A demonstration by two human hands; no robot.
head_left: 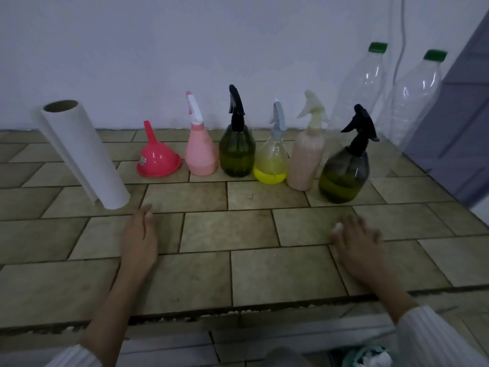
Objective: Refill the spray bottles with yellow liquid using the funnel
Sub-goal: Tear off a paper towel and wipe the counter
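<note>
Several spray bottles stand in a row on the tiled counter (251, 229). From left: a pink bottle (200, 154), an olive green one with a black head (237, 152), a clear one with yellow liquid at its bottom (270, 165), a pale pink one with a cream head (307, 160), and a smoky dark one with a black head (344, 176) holding some yellowish liquid. A red funnel (158, 158) sits upside down left of the row. My left hand (139, 239) and my right hand (360, 247) lie flat on the counter, holding nothing.
A white paper roll (84, 154) stands at the left. Two large clear plastic bottles with green caps (362, 86) (412, 102) stand at the back right by the wall. The counter's front edge (238, 311) runs below my wrists.
</note>
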